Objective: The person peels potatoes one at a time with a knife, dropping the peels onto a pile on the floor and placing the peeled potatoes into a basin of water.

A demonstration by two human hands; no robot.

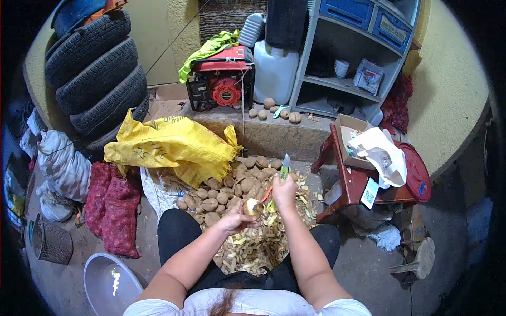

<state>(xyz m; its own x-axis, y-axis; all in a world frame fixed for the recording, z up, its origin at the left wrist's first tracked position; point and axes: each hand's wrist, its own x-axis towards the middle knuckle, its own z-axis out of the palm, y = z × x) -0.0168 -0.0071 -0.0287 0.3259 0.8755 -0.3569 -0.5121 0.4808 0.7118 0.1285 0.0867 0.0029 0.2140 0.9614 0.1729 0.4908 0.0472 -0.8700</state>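
My left hand (pixel 235 219) holds a partly peeled potato (pixel 252 207) above the heap of peelings, between my knees. Closed around a green-handled knife (pixel 285 167) whose blade points up and away, my right hand (pixel 284 192) is just right of the potato. A red-orange tool (pixel 267 194) reaches from the right hand towards the potato; its working end is hard to make out. Unpeeled potatoes (pixel 221 198) lie piled beyond my left hand. Peelings (pixel 258 245) cover the floor below both hands.
A yellow sack (pixel 174 149) lies behind the potatoes. Left are red net bags (pixel 118 210) and a grey basin (pixel 108 287). A red stool (pixel 345 179) with a box stands right. A generator (pixel 224 84) and shelves (pixel 342 81) are behind the ledge.
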